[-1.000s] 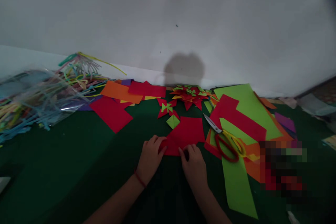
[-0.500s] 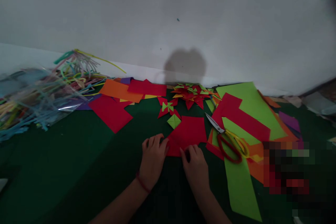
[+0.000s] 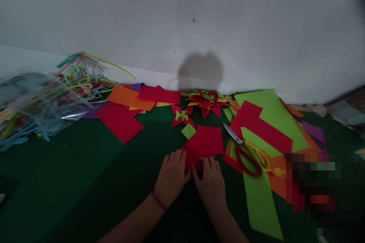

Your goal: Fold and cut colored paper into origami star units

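Note:
Both hands meet at the near edge of red paper (image 3: pixel 207 142) on the green table. My left hand (image 3: pixel 172 174), with a dark red cord at its wrist, bends its fingers over the paper's left side, thumb at the near edge. From the right, my right hand (image 3: pixel 211 180) pinches the same near edge, its thumb close to the left thumb. Whether the part under my fingers is a separate piece or a fold, I cannot tell. Just beyond lie a folded green paper square (image 3: pixel 188 131) and a red paper star with a green centre (image 3: pixel 181 115).
Scissors (image 3: pixel 246 153) lie open on green, red and orange sheets (image 3: pixel 264 197) at right. A pile of folded paper stars (image 3: pixel 207 103) sits against the wall. Red (image 3: pixel 121 123) and orange sheets (image 3: pixel 129 98) and a clear bag of pipe cleaners (image 3: pixel 42 102) are at left.
My left hand has slid right and nearer to me, its thumb coming down to the paper's near edge. My right hand has stayed nearly in place, its thumb slightly further left.

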{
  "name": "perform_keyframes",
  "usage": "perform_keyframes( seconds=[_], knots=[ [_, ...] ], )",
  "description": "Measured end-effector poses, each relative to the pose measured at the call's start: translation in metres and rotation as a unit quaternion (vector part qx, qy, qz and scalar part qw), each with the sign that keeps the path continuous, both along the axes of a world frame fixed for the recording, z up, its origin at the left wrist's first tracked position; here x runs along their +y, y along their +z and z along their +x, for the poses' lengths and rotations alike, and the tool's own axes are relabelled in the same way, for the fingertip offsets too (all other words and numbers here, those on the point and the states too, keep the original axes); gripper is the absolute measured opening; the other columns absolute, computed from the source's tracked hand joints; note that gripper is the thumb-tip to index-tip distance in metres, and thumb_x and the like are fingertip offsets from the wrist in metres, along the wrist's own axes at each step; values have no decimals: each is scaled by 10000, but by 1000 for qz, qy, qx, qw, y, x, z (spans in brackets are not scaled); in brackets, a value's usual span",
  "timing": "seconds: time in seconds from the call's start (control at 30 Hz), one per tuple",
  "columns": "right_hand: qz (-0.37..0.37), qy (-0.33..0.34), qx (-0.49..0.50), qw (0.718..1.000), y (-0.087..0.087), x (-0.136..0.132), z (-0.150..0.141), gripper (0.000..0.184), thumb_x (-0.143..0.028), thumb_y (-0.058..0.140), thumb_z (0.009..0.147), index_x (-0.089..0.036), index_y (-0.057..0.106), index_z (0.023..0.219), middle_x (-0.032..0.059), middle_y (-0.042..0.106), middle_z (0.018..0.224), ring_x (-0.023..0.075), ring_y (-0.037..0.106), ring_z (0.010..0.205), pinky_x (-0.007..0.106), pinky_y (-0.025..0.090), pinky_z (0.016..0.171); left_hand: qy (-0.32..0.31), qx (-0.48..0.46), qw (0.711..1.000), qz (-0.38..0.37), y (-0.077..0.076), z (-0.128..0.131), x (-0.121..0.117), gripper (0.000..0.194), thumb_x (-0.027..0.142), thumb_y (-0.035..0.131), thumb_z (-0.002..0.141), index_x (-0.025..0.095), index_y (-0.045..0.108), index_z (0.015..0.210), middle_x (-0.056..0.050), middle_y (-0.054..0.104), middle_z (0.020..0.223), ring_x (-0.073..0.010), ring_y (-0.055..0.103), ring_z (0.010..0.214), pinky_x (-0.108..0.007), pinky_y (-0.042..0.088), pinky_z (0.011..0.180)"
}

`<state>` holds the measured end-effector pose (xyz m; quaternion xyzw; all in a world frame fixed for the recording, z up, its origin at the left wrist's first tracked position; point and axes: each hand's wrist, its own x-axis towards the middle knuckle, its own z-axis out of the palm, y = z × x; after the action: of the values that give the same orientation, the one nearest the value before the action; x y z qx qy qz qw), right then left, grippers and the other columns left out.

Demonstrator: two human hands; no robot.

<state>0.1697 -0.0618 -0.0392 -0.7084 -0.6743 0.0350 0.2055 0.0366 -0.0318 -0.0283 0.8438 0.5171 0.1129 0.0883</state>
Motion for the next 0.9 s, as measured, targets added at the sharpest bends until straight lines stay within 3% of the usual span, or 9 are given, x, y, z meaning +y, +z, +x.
perform_keyframes(
  seconds=[0.17,0.37,0.57,0.73,0.9],
  knots=[
    [-4,20,10,1000,1,-4,2,186,-331,401,860,-193,524,883,102,544,858,237,507,774,386,427,682,6,2,1000,-4,-1,0,-5,354,206,415,819,108,463,1155,-143,519,1129,-278,481,990,-438,384,817],
    [-46,38,148,987,-2,-4,19,109,-165,407,850,-195,509,876,72,535,866,209,517,793,359,438,697,-16,27,999,-38,-3,-14,-8,499,20,332,797,163,377,1273,-122,458,1245,-255,459,1043,-414,383,835],
    [-74,53,251,964,-2,1,29,119,-118,449,807,-208,527,805,36,531,845,177,529,790,319,445,709,-91,-57,988,-108,1,-39,6,535,13,338,809,295,390,1261,-50,443,1253,-201,454,1049,-369,381,849],
    [-81,51,265,960,-4,1,30,119,-122,463,800,-207,546,800,36,533,859,179,531,804,319,440,715,-88,-132,976,-149,1,-52,10,459,47,327,845,327,479,1174,-7,438,1266,-179,450,1074,-370,372,884],
    [-89,47,264,959,-2,2,30,112,-114,475,794,-201,543,779,32,532,838,180,525,794,318,431,711,-101,-212,945,-229,5,-62,17,465,42,320,836,316,505,1163,7,436,1294,-166,415,1155,-367,325,973]
  ],
)
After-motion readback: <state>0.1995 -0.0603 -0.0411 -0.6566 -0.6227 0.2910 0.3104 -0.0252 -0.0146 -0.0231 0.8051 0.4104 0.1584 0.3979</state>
